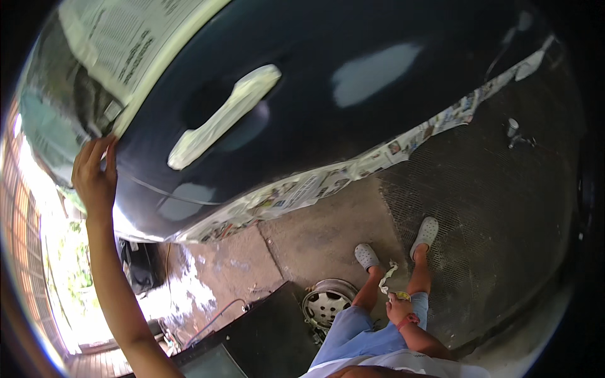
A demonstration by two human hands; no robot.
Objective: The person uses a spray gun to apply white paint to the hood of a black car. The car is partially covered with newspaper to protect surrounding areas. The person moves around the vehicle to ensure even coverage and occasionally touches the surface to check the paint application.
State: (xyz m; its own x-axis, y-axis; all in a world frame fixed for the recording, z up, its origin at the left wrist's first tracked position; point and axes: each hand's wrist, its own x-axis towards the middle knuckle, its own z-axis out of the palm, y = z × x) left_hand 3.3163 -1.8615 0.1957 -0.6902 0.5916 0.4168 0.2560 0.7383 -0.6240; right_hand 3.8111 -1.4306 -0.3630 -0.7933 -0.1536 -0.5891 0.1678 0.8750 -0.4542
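A dark car body panel (302,120) fills the upper view, its door handle (224,120) wrapped in pale masking tape. A tape strip (165,63) edges the window, which is covered with newspaper (123,38). At that strip's lower end, my left hand (96,176) has its thumb and fingertips pinched together on the masking tape. Down by my thigh, my right hand (398,310) is closed around a small roll with a yellow rim (402,295), seemingly a tape roll. A crumpled whitish strip (389,277) hangs beside it. The fingers hide most of the roll.
Newspaper masking (309,189) runs along the panel's lower edge. On the dark mat (479,208) stands a spray gun (513,133). A wheel rim (328,302) lies left of my legs, near a black flat-topped object (268,337). A black bag (140,264) sits farther left.
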